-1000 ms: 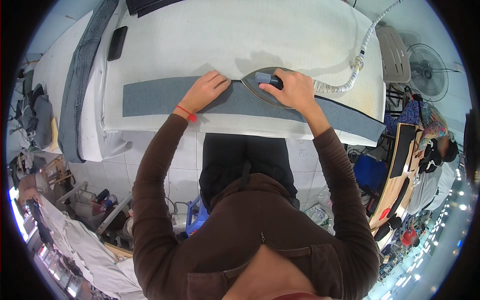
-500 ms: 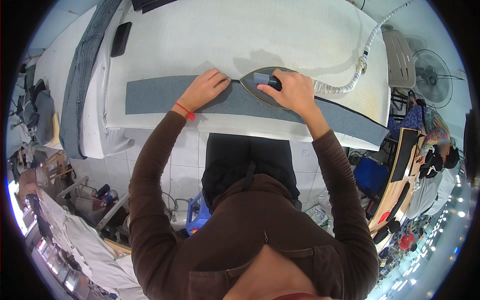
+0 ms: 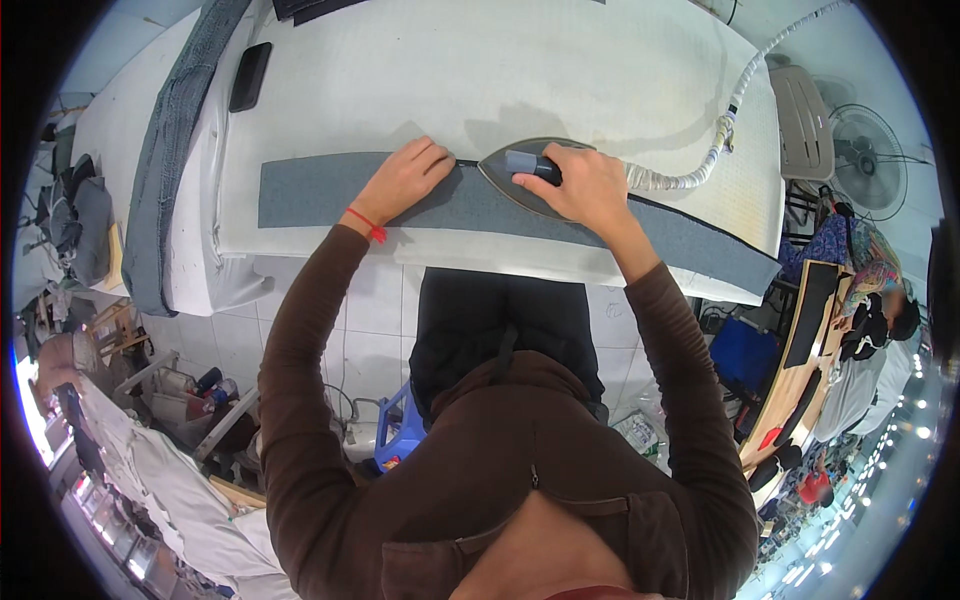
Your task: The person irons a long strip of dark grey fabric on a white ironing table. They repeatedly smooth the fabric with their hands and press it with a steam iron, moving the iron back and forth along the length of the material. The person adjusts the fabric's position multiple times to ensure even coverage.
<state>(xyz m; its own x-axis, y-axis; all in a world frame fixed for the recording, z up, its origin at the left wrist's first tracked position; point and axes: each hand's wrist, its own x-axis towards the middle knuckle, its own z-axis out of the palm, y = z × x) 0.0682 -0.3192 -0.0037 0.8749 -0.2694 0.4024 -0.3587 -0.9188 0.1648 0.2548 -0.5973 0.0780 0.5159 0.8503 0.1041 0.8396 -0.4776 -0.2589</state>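
A long grey fabric strip [image 3: 320, 190] lies across the near part of the white padded table, with a dark line along parts of its far edge. My left hand [image 3: 408, 180] rests on the strip left of centre, fingers curled and closed on its far edge. My right hand [image 3: 590, 185] grips the dark handle of an iron [image 3: 530, 200], which sits flat on the strip with its tip pointing left toward my left fingertips. The iron's wrapped hose [image 3: 665, 180] runs off to the right and far side. My right palm hides part of the iron.
A black phone [image 3: 250, 77] lies on the white table [image 3: 400, 60] at the far left. Folded grey cloth [image 3: 175, 150] drapes over the left edge. A fan [image 3: 867, 160] stands to the right, near a wooden bench [image 3: 800, 360]. A blue plastic stool [image 3: 402, 430] is below.
The iron and my left hand have slid slightly left along the strip. Both grips look the same, and the whole view has shifted a little.
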